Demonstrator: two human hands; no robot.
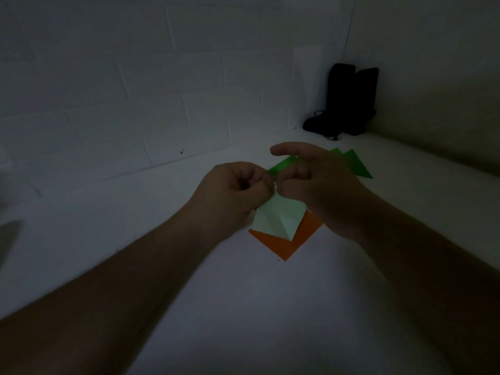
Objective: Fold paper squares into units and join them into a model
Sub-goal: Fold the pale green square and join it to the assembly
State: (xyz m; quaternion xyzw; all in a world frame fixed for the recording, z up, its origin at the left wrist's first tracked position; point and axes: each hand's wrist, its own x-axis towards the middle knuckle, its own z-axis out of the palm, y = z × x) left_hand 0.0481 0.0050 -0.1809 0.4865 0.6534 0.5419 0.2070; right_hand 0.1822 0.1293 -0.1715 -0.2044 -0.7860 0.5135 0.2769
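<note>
The pale green paper (277, 216) is held just above the white tabletop (243, 307), in the middle of the scene. Its far tip is pinched between the left hand (232, 189), curled tight round it, and the right hand (311, 182), which nips it with thumb and lower fingers while the forefinger sticks out free. The sheet already shows creases running to its near corner.

The step in hand looks like sharpening or tucking a small fold at that tip. To do it well, keep both pinches close together so the paper cannot slip, line the edges up before pressing, then run a nail along the crease.

An orange sheet (293, 243) lies flat on the tabletop right under the held paper. Bright green folded pieces (357, 165) sit farther off, partly hidden behind the right hand. Dark boots (349, 101) stand in the far corner.
</note>
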